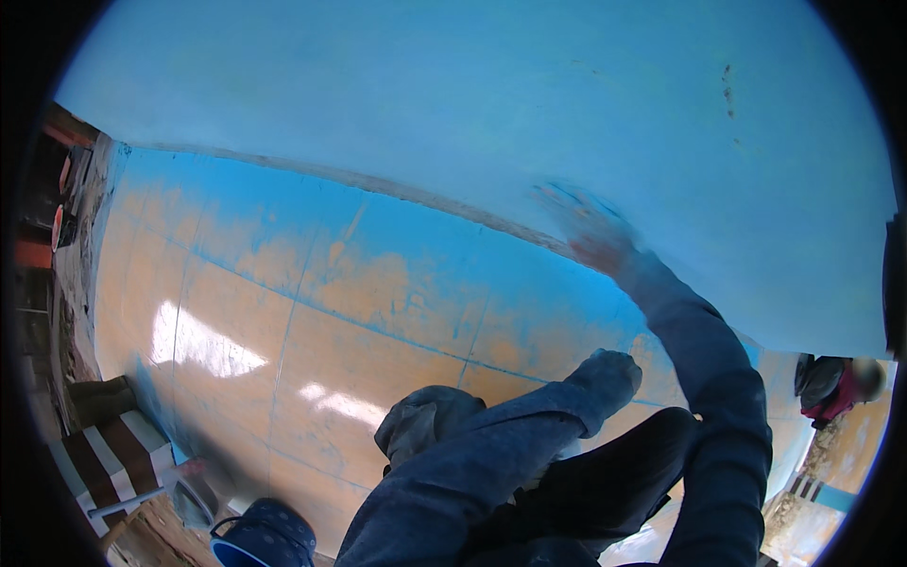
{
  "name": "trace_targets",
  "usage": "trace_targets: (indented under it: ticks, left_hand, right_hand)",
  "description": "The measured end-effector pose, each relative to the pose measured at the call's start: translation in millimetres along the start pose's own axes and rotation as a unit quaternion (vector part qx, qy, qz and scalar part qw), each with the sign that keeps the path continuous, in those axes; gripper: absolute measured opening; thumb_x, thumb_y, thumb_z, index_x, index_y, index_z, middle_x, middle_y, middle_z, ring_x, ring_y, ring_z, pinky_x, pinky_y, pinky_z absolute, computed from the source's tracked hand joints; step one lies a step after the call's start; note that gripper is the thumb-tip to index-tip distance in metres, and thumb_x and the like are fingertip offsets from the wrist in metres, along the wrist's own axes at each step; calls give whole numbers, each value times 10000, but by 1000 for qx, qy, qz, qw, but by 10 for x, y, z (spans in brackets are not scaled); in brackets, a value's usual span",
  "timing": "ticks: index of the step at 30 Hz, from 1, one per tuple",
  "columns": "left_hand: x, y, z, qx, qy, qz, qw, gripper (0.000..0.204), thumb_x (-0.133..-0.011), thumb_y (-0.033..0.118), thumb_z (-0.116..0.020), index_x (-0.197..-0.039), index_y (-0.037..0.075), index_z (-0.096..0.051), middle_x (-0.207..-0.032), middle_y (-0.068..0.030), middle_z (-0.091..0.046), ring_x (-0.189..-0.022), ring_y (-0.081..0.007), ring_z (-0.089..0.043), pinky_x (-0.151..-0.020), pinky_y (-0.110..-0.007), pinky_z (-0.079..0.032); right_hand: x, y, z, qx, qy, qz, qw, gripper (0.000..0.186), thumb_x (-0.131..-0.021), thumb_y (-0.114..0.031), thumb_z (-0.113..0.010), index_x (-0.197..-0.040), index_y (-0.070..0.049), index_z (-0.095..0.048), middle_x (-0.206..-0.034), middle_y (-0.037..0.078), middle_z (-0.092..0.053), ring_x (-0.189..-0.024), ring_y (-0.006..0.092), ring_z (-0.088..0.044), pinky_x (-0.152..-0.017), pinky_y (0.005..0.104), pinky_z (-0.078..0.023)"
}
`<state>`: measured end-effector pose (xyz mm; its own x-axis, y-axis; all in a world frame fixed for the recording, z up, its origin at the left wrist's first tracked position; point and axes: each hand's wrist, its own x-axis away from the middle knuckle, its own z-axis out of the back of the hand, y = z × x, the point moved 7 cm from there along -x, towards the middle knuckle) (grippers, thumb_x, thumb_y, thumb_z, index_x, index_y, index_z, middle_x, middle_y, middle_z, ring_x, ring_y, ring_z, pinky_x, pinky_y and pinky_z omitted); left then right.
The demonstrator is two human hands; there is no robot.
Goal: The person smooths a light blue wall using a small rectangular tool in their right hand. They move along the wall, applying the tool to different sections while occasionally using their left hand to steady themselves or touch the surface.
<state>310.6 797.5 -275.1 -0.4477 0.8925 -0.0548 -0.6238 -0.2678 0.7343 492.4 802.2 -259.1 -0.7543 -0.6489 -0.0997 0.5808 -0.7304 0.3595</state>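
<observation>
My right hand (600, 241) reaches to the lower part of the pale blue wall (406, 85), near its grey bottom seam. Motion smears its fingers and whatever may be in them. Below, a dusty blue-grey sleeve ends in what looks like my left hand (609, 378), grey and rounded, over the tiled surface (227, 293); its fingers are not clear. Those peach tiles carry smeared blue paint along the wall. Under the arms show a dark knee (661, 439) and a grey, rounded shape (420, 416) that I cannot make out.
A dark blue bucket (265, 534) stands at the lower left beside a grey container (194, 496) with a handled tool and a brown-and-white striped object (109, 454). A person in dark and maroon clothing (831, 397) is at the right edge. Rough, broken edging (80, 246) runs along the left.
</observation>
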Motion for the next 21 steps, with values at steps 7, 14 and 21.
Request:
trace_targets:
  ticks: [7, 14, 21]
  left_hand:
    - [15, 94, -103, 126, 95, 12, 987, 161, -771, 212, -576, -820, 63, -608, -810, -101, -589, -786, -248, -591, -712, -369, -475]
    - [-12, -16, 84, -13, 3, 3, 1000, 130, -763, 187, -578, -788, 64, -613, -818, -112, -589, -777, -276, -586, -662, -392, -485]
    - [35, 61, 70, 47, 4, -22, 999, 139, -768, 192, -564, -811, 65, -601, -841, -101, -584, -794, -277, -578, -654, -381, -484]
  right_hand:
    - [-784, -332, -150, 235, -103, 101, 961, 463, -809, -185, -510, -1257, -79, -467, -1433, 121, -224, -1331, 255, -161, -1084, 376, -187]
    - [725, 103, -84, 103, -96, 25, 990, 553, -779, -88, -515, -1317, -125, -394, -1376, 55, -346, -1227, 214, -365, -1014, 324, -306]
    - [54, -60, -103, 38, -50, 54, 997, 543, -817, -175, -497, -1343, -150, -363, -1420, 92, -261, -1304, 243, -251, -1067, 338, -218]
